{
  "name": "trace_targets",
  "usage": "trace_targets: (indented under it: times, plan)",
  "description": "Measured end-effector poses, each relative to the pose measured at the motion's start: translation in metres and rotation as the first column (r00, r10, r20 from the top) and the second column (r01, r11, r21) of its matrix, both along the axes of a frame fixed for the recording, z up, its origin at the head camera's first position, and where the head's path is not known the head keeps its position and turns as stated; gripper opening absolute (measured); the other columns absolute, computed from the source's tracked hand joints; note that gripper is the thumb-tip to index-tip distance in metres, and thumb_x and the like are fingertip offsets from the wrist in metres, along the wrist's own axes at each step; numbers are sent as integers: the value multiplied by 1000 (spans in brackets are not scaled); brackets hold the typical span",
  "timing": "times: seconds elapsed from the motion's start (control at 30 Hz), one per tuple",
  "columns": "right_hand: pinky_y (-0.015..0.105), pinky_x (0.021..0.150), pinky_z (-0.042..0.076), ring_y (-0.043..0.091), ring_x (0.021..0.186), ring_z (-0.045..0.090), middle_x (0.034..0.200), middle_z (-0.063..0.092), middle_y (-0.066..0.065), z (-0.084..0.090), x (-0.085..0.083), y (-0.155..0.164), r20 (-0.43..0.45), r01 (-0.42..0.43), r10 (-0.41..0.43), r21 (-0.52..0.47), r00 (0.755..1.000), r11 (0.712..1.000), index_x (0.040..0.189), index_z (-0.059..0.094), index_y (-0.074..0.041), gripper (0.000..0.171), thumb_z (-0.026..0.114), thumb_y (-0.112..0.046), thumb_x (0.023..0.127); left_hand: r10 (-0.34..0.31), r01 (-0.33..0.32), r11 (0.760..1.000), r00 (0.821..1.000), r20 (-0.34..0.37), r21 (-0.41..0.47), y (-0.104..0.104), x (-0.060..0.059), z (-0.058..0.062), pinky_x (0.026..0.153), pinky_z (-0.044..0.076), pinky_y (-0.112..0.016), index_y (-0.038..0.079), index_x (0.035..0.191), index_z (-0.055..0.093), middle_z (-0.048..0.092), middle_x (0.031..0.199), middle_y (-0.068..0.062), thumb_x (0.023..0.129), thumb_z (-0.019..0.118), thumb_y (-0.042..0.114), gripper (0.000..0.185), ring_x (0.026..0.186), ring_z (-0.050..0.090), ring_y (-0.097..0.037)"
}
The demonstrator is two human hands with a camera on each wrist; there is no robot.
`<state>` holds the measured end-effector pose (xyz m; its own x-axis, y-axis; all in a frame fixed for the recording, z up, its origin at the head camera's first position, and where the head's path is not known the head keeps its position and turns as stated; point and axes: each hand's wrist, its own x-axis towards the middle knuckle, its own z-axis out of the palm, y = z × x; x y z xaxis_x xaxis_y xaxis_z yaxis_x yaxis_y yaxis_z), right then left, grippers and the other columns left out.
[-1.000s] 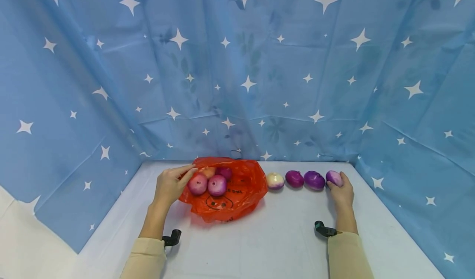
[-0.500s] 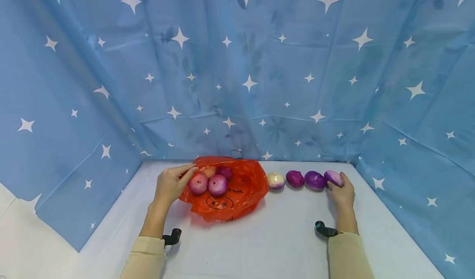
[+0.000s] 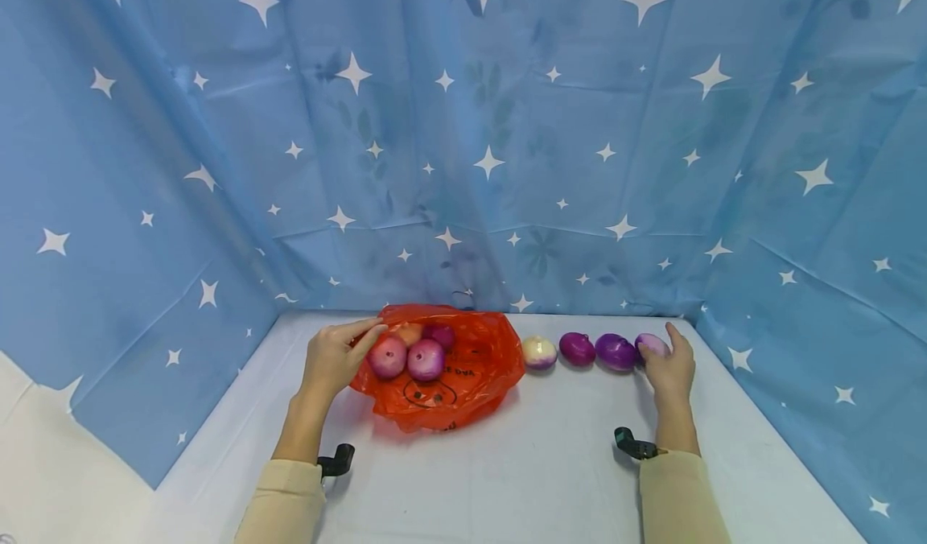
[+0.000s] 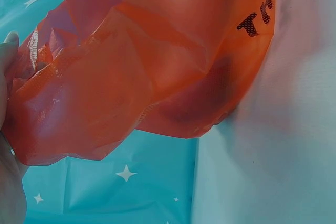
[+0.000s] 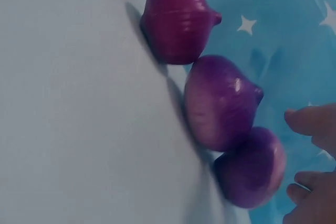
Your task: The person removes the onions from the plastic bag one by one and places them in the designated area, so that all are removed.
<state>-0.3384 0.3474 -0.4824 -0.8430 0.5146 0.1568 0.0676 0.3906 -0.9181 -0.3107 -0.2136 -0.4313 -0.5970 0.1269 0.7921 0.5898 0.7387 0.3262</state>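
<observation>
Left grip [image 3: 331,360] pinches the rim of the orange bag [image 3: 463,375] of onions near the surface's far edge. Rightward, four onions line up; right grip [image 3: 669,367], fingers loosened, rests beside the last onion [image 3: 649,343].

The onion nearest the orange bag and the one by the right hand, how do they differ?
The onion nearest the bag is mostly pale, whitish with a purple base; the onion by the right hand is purple with a lighter patch. The first lies free of both hands beside the orange bag; the second ends the row, against the right hand. Both rest on the table.
</observation>
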Motion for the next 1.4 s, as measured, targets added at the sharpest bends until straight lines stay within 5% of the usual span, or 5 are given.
trace_targets:
  times: [0.37,0.6,0.8,1.23,1.4]
  plan:
    - [66,125,22,42,158,24,170,29,15,49,1,-62,-153,-157,169,89,974,984,164,33,-20,70,66,-21,102,-6,6,1000,1000,-9,-8,0,-1,0,76,63,-47,17,110,84,82,103,-5,88,85,24,24,88,79,-28]
    - [65,116,36,43,138,49,152,54,19,68,4,-125,-427,-289,376,257,822,922,148,56,-9,56,75,-11,96,3,-3,1000,1000,-1,-3,0,1,1,77,63,-49,15,111,83,82,103,-7,86,86,20,26,88,79,-30]
    - [62,117,39,39,137,52,146,58,19,73,9,-156,-466,-356,498,363,731,861,145,60,-8,55,78,-10,93,6,-6,1000,1000,-7,-6,1,3,3,77,63,-50,14,111,83,81,103,-7,86,86,20,25,89,79,-31]
    - [62,120,37,36,143,49,149,57,15,70,13,-184,-476,-427,582,400,660,811,146,60,-9,57,78,-9,93,0,0,1000,1000,-11,-2,1,2,3,75,63,-48,15,110,84,82,102,-5,87,86,21,25,88,79,-29]
    - [63,117,41,33,143,49,151,56,13,71,19,-197,-427,-462,614,411,664,786,148,58,-15,57,77,-14,95,-7,7,1000,1000,-8,-4,1,2,3,76,63,-48,16,111,84,82,103,-5,87,86,23,25,89,79,-29]
